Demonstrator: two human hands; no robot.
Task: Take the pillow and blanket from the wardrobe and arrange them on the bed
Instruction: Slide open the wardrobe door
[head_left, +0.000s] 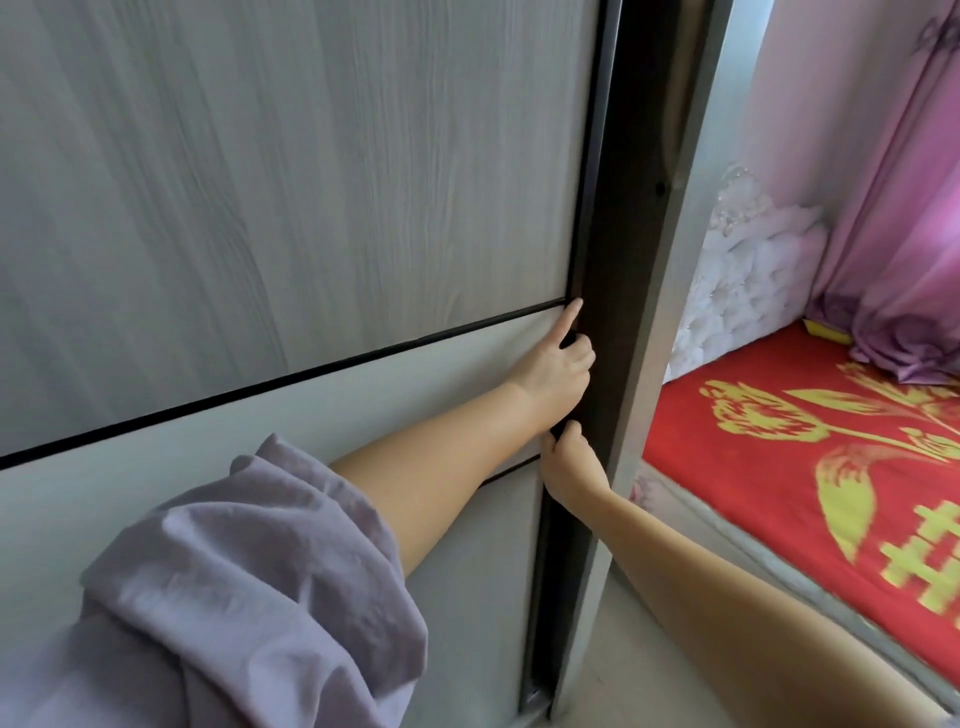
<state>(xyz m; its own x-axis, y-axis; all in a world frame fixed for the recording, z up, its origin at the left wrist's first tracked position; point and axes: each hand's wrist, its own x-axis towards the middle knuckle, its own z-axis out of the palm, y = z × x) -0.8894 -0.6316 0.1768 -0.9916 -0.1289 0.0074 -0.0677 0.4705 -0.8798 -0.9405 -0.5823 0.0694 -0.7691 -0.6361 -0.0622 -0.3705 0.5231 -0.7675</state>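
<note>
A grey wood-grain sliding wardrobe door (291, 197) fills the left of the head view, with a dark metal edge (597, 260) along its right side. My left hand (558, 371) grips that edge, fingers curled round it and the index finger pointing up. Just below, my right hand (569, 460) holds the same edge. A narrow dark gap shows between the door and the wardrobe's grey side panel (660, 364). The bed (769, 467) lies to the right under a red cover with a yellow pattern. No pillow or blanket is in view.
A white tufted headboard (748, 275) stands at the bed's far end. Pink curtains (893, 182) hang behind it, down onto the bed. A strip of pale floor (613, 649) runs between wardrobe and bed. My lilac sleeve (234, 597) fills the lower left.
</note>
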